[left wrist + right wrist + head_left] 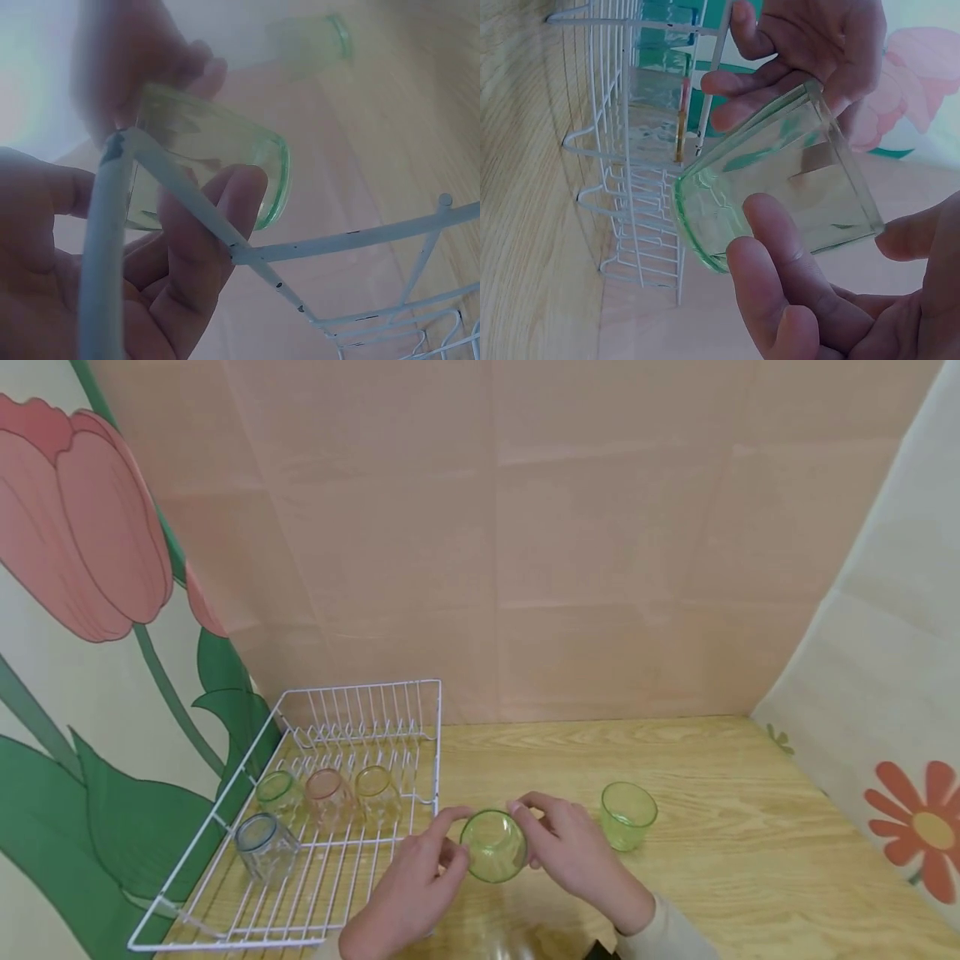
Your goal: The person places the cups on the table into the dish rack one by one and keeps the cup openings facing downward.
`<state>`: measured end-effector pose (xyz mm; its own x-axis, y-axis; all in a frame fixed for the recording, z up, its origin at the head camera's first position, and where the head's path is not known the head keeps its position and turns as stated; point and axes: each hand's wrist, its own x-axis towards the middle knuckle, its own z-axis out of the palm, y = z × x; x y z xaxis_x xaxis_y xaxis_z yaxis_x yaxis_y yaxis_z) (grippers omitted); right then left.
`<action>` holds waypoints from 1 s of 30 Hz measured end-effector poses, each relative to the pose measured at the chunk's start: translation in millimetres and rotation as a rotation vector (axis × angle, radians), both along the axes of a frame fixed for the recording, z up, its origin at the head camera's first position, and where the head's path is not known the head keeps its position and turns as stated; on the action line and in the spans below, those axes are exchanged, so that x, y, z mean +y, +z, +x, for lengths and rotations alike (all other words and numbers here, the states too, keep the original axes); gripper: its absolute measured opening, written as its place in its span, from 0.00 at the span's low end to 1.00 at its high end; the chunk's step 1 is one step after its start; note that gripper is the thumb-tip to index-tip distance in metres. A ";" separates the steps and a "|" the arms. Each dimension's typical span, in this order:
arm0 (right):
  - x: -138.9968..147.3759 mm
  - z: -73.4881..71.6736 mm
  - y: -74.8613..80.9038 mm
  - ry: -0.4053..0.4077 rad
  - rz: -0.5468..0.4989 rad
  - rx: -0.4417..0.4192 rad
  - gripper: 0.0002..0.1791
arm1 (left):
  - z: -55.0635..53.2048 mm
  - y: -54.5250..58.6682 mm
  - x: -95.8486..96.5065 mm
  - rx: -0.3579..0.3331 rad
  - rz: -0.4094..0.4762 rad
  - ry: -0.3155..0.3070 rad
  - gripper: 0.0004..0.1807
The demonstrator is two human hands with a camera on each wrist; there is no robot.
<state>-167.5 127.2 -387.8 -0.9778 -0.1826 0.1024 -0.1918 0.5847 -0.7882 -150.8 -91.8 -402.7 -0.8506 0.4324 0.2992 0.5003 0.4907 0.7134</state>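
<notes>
A pale green drinking glass is held between both hands over the tabletop, its mouth toward the head camera and its thick green base lower. On its left side, my left hand has thumb and forefinger at the rim. From the opposite side my right hand grips it; in the right wrist view the thumb is at the mouth's edge and curled fingers lie along the wall. A second green glass stands upright on the table to the right of the right hand.
A white wire dish rack stands left of the hands, its bars crossing the left wrist view. Inside are a green glass, a pink glass, a yellow glass and a blue glass. Cloth walls enclose the wooden table.
</notes>
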 end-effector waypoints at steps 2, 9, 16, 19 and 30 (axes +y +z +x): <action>0.4 -1.1 -0.5 -0.001 -0.003 -0.013 0.29 | 0.7 -0.1 0.6 0.012 -0.011 0.002 0.21; 3.0 -5.2 -2.7 0.019 -0.031 -0.053 0.33 | 1.0 -0.1 1.4 0.015 -0.038 -0.013 0.21; 3.9 -8.0 -3.1 0.022 -0.033 -0.080 0.33 | 0.0 0.1 1.9 0.037 -0.030 -0.025 0.21; 4.0 -8.6 -2.4 0.022 -0.028 -0.077 0.32 | -0.3 1.0 2.3 0.038 -0.023 -0.026 0.21; 4.6 -5.4 -2.6 0.028 -0.029 -0.072 0.30 | 0.1 4.7 0.8 -0.020 -0.024 0.011 0.25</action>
<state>-172.9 131.8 -390.4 -0.9774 -0.2082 0.0376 -0.1501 0.5570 -0.8168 -150.7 -91.0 -398.0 -0.8610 0.4297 0.2720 0.4807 0.5131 0.7111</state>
